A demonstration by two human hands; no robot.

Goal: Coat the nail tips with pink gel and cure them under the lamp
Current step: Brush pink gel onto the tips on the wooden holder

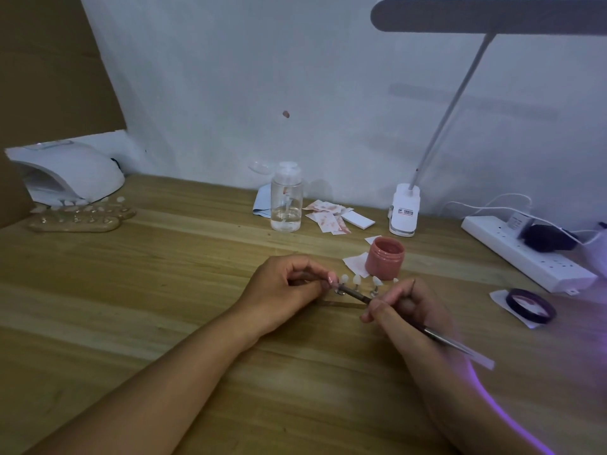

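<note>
— What fills most of the view?
— A wooden desk (131, 307) set against a pale wall. A white desk lamp (455, 100) is fixed at the back edge, right of the middle. Its long arm leans up over the right side.

— And the curing lamp?
— The curing lamp (70, 172) is a white dome in the back left corner. Two wooden racks (75, 220) carrying more tips lie just in front of it.

— What lies along the right edge?
— A white power strip (525, 254), set aslant, with a dark plug in it.

— Where are the hands?
— Near the middle of the desk, a little to the right. The left hand (282, 287) has its fingers curled and pinches the left end of a row of white nail tips (357, 279). What carries the row is hard to make out. The right hand (404, 310) has its fingers closed round a thin brush (440, 336). The head of the brush points left, toward the tip nearest the left fingers. I cannot tell whether it touches.

— And the smaller things?
— A clear bottle (286, 201), part full of clear liquid, stands upright at the middle of the back edge. An open jar (385, 257) of pink gel sits just behind the row of tips. A dark round lid (530, 305) lies on white paper near the right edge, in front of the power strip. Pink-stained wipes (328, 216) are scattered between the bottle and the foot of the desk lamp.
</note>
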